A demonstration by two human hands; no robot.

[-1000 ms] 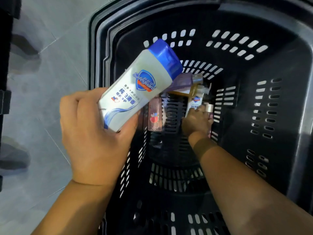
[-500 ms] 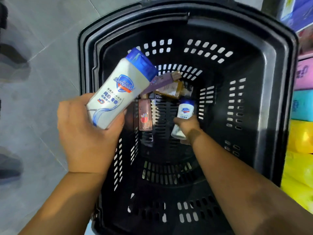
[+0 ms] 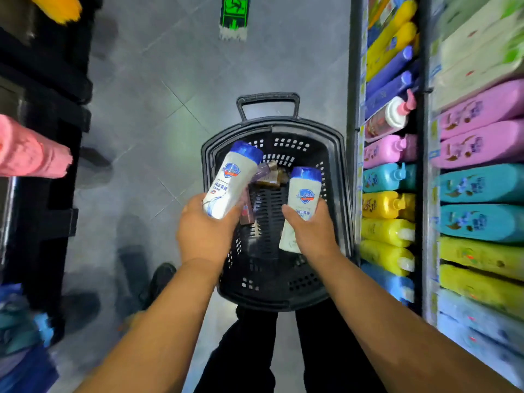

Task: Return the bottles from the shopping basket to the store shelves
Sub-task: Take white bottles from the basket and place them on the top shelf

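small basket bottles (image 3: pixel 266 177) blurred, partly hidden

My forearms are bare to the frame's lower edge, with no sleeve, watch or band on either wrist. My left hand (image 3: pixel 208 231) and right hand (image 3: pixel 310 232) wear no rings or gloves. Below them my legs are in plain black trousers (image 3: pixel 283 350), and a dark shoe (image 3: pixel 163 279) shows on my left foot.

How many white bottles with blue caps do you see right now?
2. One white bottle is in the left hand, the other white bottle in the right hand, both held above the basket. More may lie hidden among the small bottles below.
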